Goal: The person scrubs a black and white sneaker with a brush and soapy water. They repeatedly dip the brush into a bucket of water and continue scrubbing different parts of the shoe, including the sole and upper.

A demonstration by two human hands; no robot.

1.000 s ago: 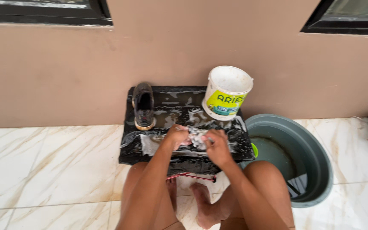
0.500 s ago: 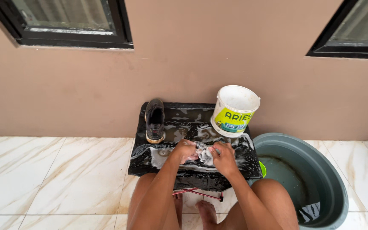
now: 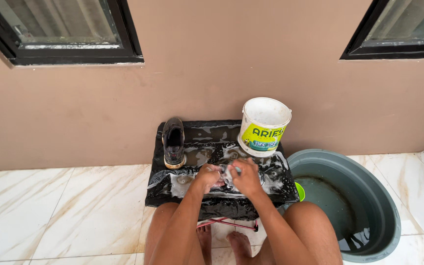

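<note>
A: Step in hand?
B: Looks like scrubbing: rubbing a small pale soapy piece [image 3: 227, 172] between the left hand [image 3: 208, 177] and the right hand [image 3: 247, 179], just inside the near edge of the wet black tabletop [image 3: 207, 133], about midway along it.
A: Fingers?
B: Curled and clamped on the soapy piece from both sides, the 2 hands touching. Too small to tell what kind of piece.
A: Elsewhere on the tabletop?
B: 1 dark shoe [image 3: 173, 142] at the far left corner, 1 white bucket [image 3: 264, 125] at the far right corner. Both apart from the hands.
A: For a next move?
B: Judging by the suds, calls for a firm hold on a slippery piece, and care not to push it over the near edge.
A: Open room?
B: Bare wet strip between shoe and bucket; near left corner free. Past the right edge, a grey-green basin [image 3: 384, 216] of water on the floor [image 3: 74, 211], just beside the tabletop. Wall [image 3: 222, 64] close behind the far edge.
</note>
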